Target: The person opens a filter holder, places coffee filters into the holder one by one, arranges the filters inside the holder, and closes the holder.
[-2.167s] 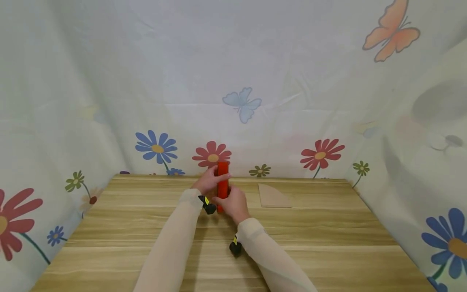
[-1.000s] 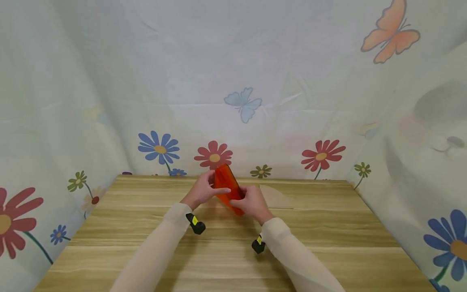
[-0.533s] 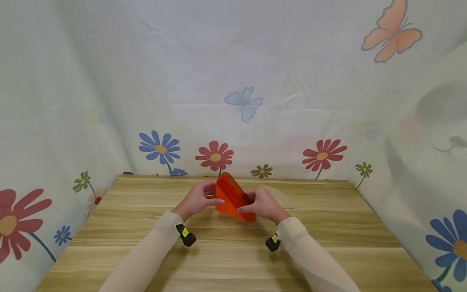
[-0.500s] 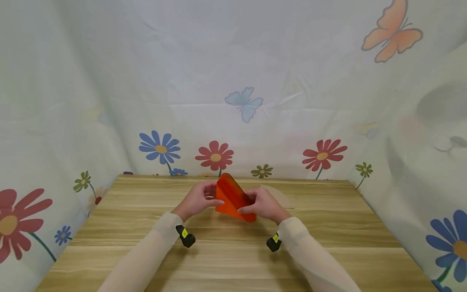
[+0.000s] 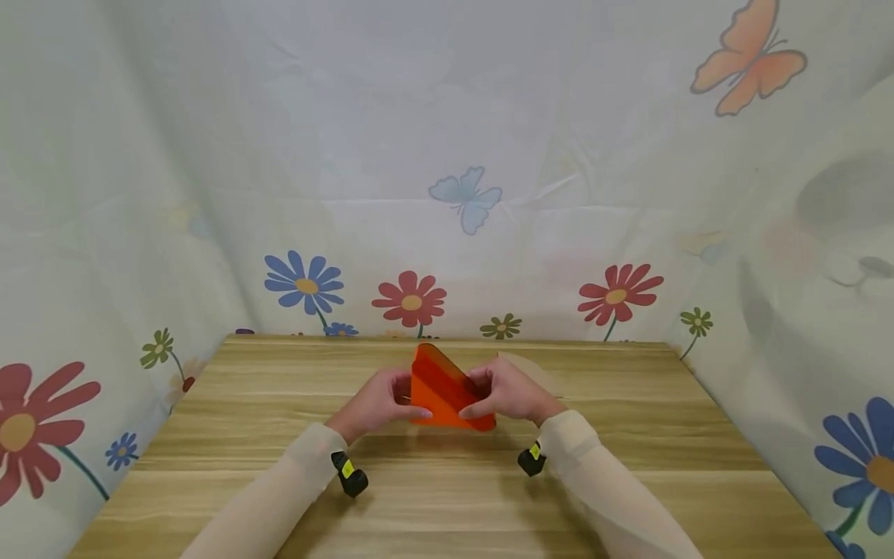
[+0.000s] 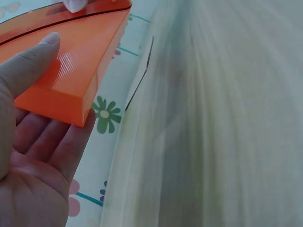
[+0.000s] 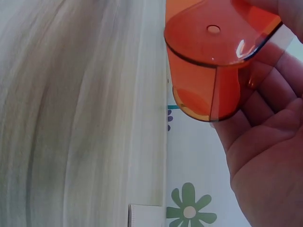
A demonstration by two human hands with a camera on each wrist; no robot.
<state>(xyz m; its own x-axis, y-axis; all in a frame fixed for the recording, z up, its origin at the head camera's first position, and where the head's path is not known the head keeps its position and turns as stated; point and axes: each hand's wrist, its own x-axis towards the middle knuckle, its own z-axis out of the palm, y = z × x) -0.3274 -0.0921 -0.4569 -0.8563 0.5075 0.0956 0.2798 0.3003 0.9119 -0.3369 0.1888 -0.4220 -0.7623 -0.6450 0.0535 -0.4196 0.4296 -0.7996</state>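
An orange, wedge-shaped plastic case (image 5: 436,392) is held in front of me between both hands. My left hand (image 5: 373,404) grips its left end, thumb on the solid orange face (image 6: 66,78) and fingers beneath. My right hand (image 5: 513,392) grips the lower right end, with its thumb on top and fingers behind. That end, in the right wrist view, is a translucent red-orange piece (image 7: 203,40) with rounded corners and a small round hole. A fingertip of the other hand touches the case's translucent edge in the left wrist view.
A tan, flat quarter-circle sheet (image 5: 532,369) lies on the wooden table (image 5: 447,497) behind my right hand, partly hidden by it. A flower-printed cloth (image 5: 349,155) hangs behind the table and at both sides. Each wrist carries a small black camera (image 5: 351,477).
The case has turned from upright and edge-on to slanting, its broad orange face now showing. It sits lower, and my hands have moved apart to its two ends, both still gripping it.
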